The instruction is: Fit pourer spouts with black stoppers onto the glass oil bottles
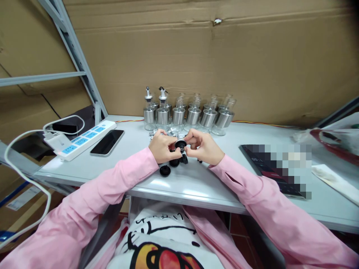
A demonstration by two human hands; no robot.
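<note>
Between my two hands is a small round black stopper piece (181,143) with a pale rim. My left hand (165,147) pinches it from the left, fingers closed. From the right, the thumb and fingers of my right hand (202,146) are closed on the same piece. Beneath and beside them on the grey table (179,186) lie black round parts, one of them a black cap (165,171) nearer the front edge. Small shiny pieces (174,130) lie behind my hands, partly hidden.
Rows of glass bottles with steel sleeves (193,115) stand at the back, two with pourers (163,95). A power strip (84,141) and a phone (107,142) lie left. A tablet (260,164), partly pixelated, and a plastic bag (336,138) are right.
</note>
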